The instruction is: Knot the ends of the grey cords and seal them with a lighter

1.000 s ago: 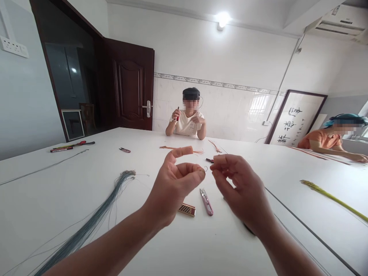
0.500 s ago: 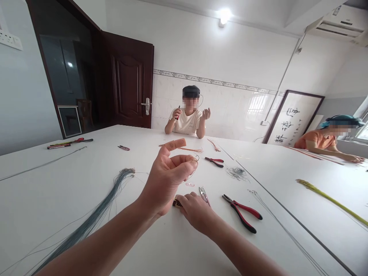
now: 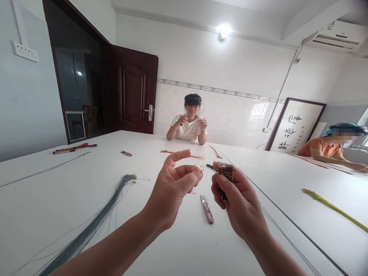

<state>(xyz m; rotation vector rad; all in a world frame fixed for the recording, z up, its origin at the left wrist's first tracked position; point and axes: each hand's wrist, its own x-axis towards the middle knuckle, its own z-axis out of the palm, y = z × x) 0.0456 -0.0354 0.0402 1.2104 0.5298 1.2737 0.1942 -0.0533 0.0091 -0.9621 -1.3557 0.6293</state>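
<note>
Between the thumb and fingertips of my left hand (image 3: 176,182) is a small fish hook (image 3: 202,168), with thin line trailing below the grip. My right hand (image 3: 243,191) is wrapped around a dark, gold-patterned lighter (image 3: 225,173), held upright; no flame shows. The two hands are raised over the table, a short gap apart. Thread snips (image 3: 207,210) with a pink handle lie below and between them. Left of my left hand is a thick bundle of blue-grey lines (image 3: 112,207), with hooks clustered at its far end.
Across the white table (image 3: 184,249) sits a co-worker (image 3: 188,124); another person (image 3: 324,147) leans in at the right. Orange bundles (image 3: 166,151), smaller snips (image 3: 126,153) and a yellow-green bundle (image 3: 333,207) lie about. Pliers (image 3: 211,167) are partly behind my right hand.
My right hand has picked the lighter up off the table and raised it up and to the right, beside my left hand. The left hand keeps hold of the hook. The view has tilted slightly up.
</note>
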